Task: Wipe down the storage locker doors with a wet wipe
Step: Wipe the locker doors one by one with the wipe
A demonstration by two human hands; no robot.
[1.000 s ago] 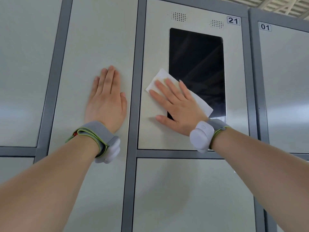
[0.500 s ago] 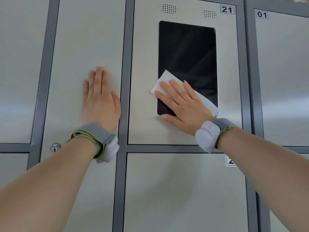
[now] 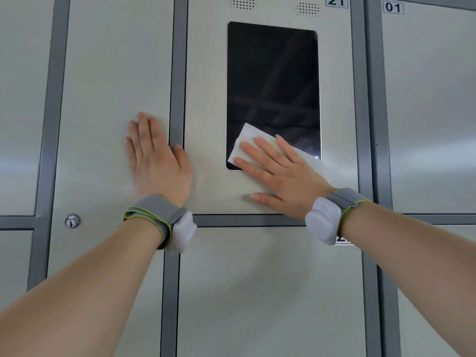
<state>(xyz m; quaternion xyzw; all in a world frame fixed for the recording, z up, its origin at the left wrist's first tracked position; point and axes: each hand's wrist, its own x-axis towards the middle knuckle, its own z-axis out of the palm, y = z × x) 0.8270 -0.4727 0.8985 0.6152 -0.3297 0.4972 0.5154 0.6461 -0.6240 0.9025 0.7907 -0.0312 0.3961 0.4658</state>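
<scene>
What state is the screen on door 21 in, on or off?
Off, apparently: the screen is plain black, with only faint reflections.

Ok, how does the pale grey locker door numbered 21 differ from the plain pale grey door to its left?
Only door 21 carries a black rectangular screen and two speaker grilles; the left door shows just a round metal keyhole. The right hand presses a white wet wipe on door 21; the left hand rests bare on the left door. Both are pale grey, shut.
</scene>
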